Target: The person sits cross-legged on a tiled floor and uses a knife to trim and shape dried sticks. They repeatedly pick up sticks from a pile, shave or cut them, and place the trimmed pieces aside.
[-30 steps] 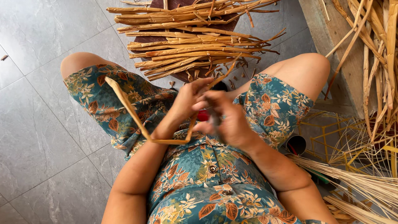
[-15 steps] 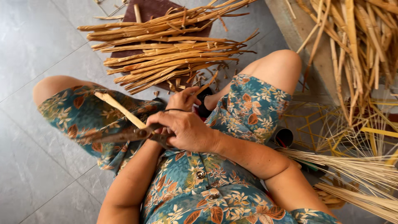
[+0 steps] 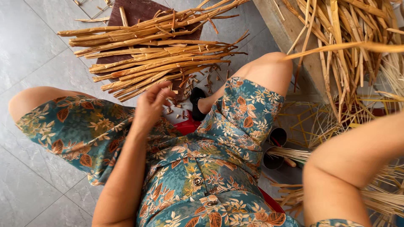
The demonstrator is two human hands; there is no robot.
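Item: left hand [image 3: 152, 105]. Raised over left thigh, fingers [image 3: 162, 90] loosely curled, part open, tips apart; holds nothing visible, touches nothing that can be made out. Slightly blurred.

Item: right hand. Out of frame; only forearm/elbow [image 3: 349, 168] shows at right edge, reaching up and to the right. Grip state: cannot tell.

Item: pile of split cane strips [image 3: 155, 59]. Tan, long, laid roughly parallel on floor ahead of knees, partly over dark brown board [image 3: 126, 14]. Near ends of strips lie just beyond left fingertips, not touching them.

Item: small cut-off bits [image 3: 189, 82]. Scattered on floor btwn pile and knees, just right of left fingers.

Item: single long strip [image 3: 336, 47]. Runs across upper right, above right knee; far end leaves frame at right. Whether right hand holds it: cannot tell.

Item: loose bundle of cane/straw [image 3: 357, 50]. Stacked at right against wooden plank [image 3: 286, 29].

Item: two dark round cups [image 3: 275, 147] beside right thigh, w/ thin pale sticks [image 3: 290, 154] lying at them.

Item: red seat edge [image 3: 187, 126] btwn thighs; black object [image 3: 197, 103] just above it.

Item: floral teal dress [image 3: 198, 168]; grey tile floor [image 3: 33, 50].
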